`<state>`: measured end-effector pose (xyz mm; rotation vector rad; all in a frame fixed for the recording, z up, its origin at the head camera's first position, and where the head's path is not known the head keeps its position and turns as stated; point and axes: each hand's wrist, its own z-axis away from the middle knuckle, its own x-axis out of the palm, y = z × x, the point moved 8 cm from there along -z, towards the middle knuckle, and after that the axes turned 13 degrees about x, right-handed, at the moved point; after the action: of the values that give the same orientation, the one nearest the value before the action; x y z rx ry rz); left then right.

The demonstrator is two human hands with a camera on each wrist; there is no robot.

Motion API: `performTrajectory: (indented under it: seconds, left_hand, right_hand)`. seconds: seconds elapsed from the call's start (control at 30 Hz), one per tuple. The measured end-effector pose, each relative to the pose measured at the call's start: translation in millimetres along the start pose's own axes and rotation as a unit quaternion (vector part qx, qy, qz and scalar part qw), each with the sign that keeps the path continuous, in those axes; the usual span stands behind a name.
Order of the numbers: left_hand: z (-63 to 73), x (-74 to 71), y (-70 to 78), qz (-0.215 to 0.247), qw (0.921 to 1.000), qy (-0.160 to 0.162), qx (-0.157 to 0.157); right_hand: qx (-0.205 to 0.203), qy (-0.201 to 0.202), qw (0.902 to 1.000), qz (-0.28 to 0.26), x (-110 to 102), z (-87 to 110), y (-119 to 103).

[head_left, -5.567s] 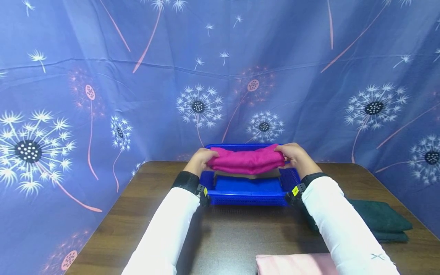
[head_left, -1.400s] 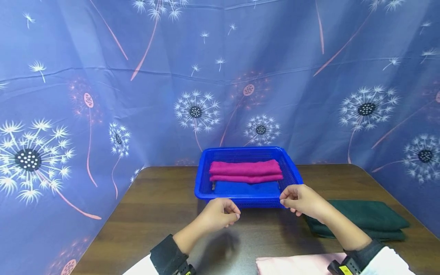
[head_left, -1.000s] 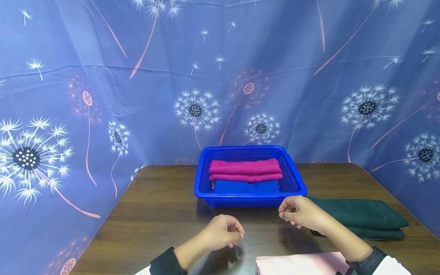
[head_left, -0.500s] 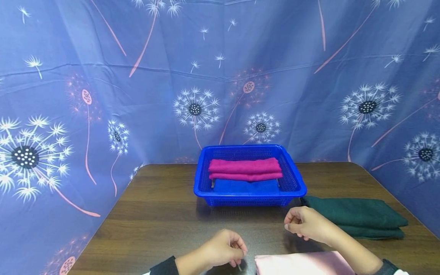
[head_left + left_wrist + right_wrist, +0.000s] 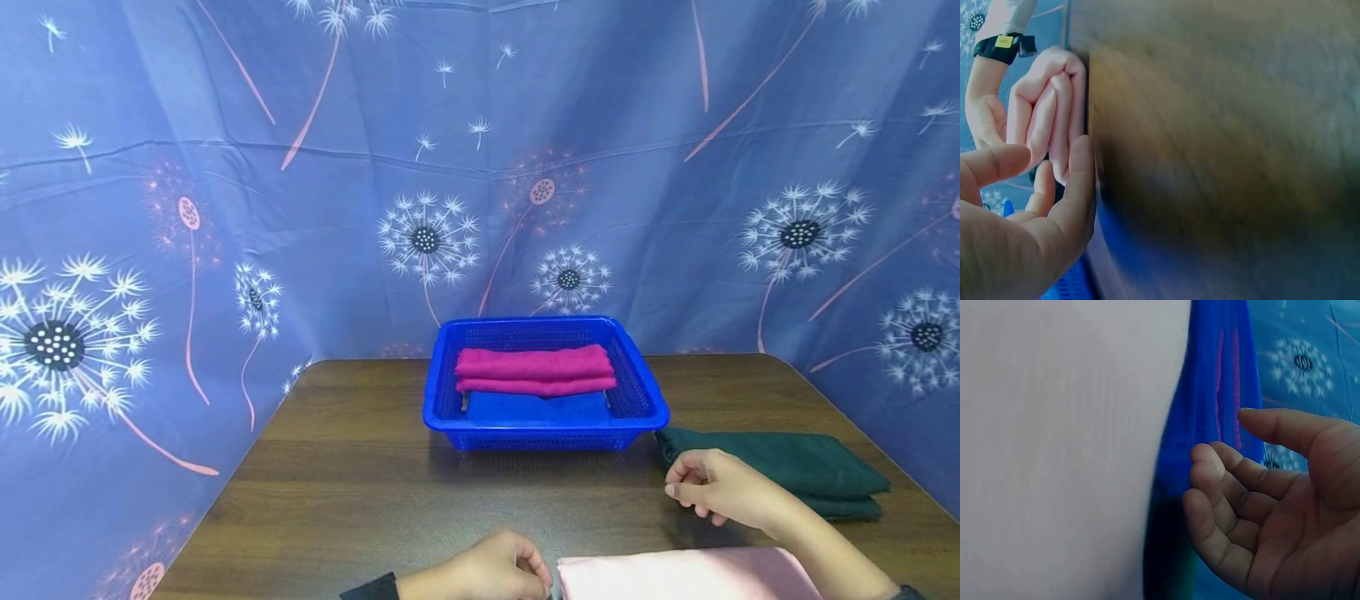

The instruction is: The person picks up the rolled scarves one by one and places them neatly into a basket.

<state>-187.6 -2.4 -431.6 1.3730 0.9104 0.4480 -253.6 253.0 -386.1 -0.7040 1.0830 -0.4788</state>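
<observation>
My left hand [image 5: 502, 568] is at the left end of a folded light pink cloth [image 5: 682, 575] at the table's near edge. In the left wrist view its thumb and fingers stand apart around the end of the thick pink roll of folds [image 5: 1054, 119]; whether a fingertip touches it I cannot tell. Loosely curled and holding nothing, my right hand [image 5: 731, 492] hovers over the table behind the pink cloth, in front of a folded dark green cloth [image 5: 795, 458]. The right wrist view shows that hand [image 5: 1279, 512] with thumb and fingers apart beside the pale cloth [image 5: 1066, 437].
A blue plastic basket [image 5: 536, 437] stands at the back middle of the wooden table [image 5: 337, 467]. Inside it a folded magenta cloth [image 5: 536, 367] lies on and behind a blue cloth [image 5: 536, 408]. A patterned blue curtain [image 5: 337, 225] hangs behind the table.
Both hands have let go of the magenta cloth, which now lies in the basket. They have drawn back toward the near edge, the left to the pink cloth, the right further rightward.
</observation>
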Motion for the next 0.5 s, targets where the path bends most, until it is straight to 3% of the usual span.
performTrajectory:
  seconds: [0.2, 0.37, 0.5]
  left_hand:
    - [1.5, 2.7, -3.5, 0.019, 0.9996, 0.004, -0.021]
    - [2.1, 6.3, -8.3, 0.039, 0.9978, 0.003, -0.054]
    - [1.0, 9.1, -9.9, 0.059, 0.9963, 0.016, -0.061]
  right_hand:
    - [0.048, -0.003, 0.9985, -0.025, -16.1, 9.2, 23.9]
    - [0.059, -0.008, 0.9973, -0.043, -27.3, 18.4, 44.8]
    - [0.071, -0.02, 0.9956, -0.058, -35.9, 26.5, 63.8]
